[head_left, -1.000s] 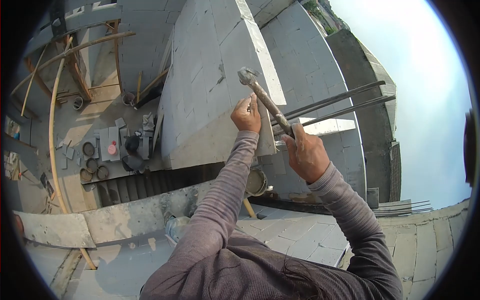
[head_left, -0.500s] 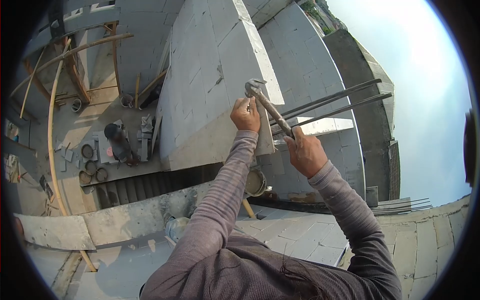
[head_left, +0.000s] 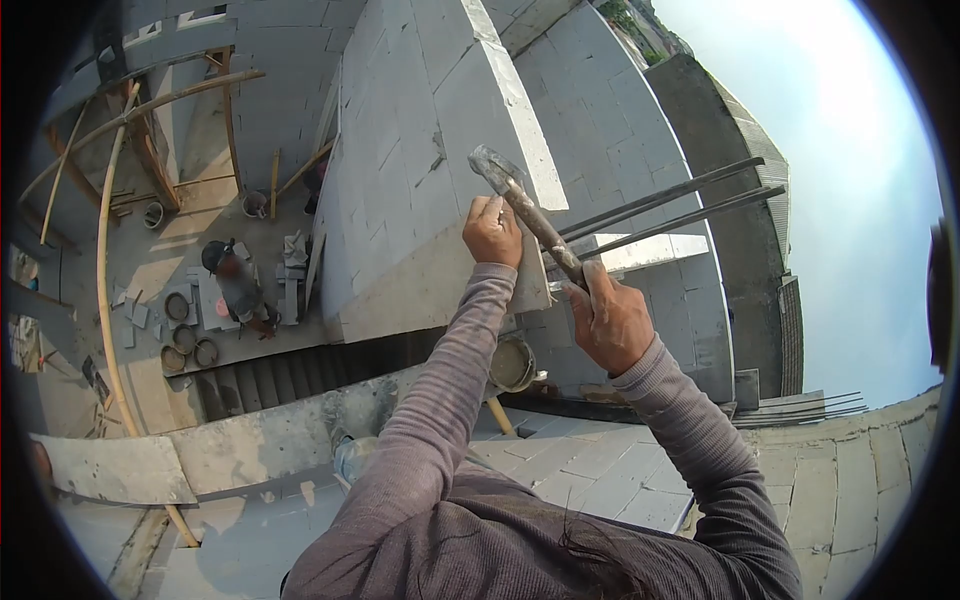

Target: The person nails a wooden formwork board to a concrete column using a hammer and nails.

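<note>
My right hand point(head_left: 612, 318) is wrapped round the lower handle of a claw hammer point(head_left: 540, 222). The hammer slants up and left, its grey-smeared head just above my left hand point(head_left: 492, 232). My left hand is closed, fingertips pinched together against the end of the pale block wall point(head_left: 410, 150). Whatever sits in that pinch is too small or hidden to make out. Beside it, a flat board point(head_left: 532, 262) stands along the wall's end, to the right of my left hand.
Metal bars point(head_left: 680, 197) jut out to the right. A bucket point(head_left: 512, 362) hangs or stands below my hands. A worn plank point(head_left: 250, 445) crosses the lower left beside a bamboo pole point(head_left: 104, 250). Far below, another person point(head_left: 240, 285) is near several round tubs and a stairwell point(head_left: 270, 380).
The hammer's head has swung up and left and turned, while my right hand has shifted slightly down. My left hand stays nearly in place. The person below has moved a little.
</note>
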Tool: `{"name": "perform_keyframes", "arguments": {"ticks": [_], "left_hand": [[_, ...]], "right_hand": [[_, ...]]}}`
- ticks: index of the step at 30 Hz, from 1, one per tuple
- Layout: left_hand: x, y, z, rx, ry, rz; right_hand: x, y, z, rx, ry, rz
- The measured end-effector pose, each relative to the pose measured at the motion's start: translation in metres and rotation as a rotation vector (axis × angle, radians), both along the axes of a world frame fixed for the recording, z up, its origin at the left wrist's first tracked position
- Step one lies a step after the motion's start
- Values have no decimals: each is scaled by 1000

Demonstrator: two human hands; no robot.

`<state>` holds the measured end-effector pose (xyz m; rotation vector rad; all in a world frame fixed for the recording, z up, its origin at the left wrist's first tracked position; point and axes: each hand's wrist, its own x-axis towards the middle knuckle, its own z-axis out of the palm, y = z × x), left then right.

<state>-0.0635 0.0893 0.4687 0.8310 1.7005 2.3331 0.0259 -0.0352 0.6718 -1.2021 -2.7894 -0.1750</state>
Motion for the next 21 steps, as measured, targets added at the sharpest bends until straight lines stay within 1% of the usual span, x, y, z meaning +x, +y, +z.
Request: {"name": "perform_keyframes", "arguments": {"ticks": [1,3,4,5,7,9,13,15,16,19,21], "left_hand": [[-1,0,0,18,23,12],[0,-4,0,42,50,15],[0,-5,-1,-5,29,-10],[-1,-4,-1,-49,8,-30],[-1,-5,4,-33,5,-14],[0,-1,5,25,22,44],[3,-2,0,65,4,36],[0,-5,0,-39,-23,-34],[-1,-6,0,-73,-1,-36],[0,-4,-2,-44,-17,-34],[-1,-6,-8,-26,-14,-64]], "right_hand": [[4,4,-3,0,2,-5],[14,12,-8,-54,-129,-103],[15,11,-7,-48,-126,-101],[13,13,-4,-68,-151,-155],[6,9,2,-94,-181,-214],[-1,-1,7,-15,-17,-49],[10,3,-7,38,-24,-3],[8,13,-6,-116,-189,-210],[6,15,-3,-113,-189,-202],[7,4,1,-87,-103,-219],[12,-9,-2,6,114,-89]]}}
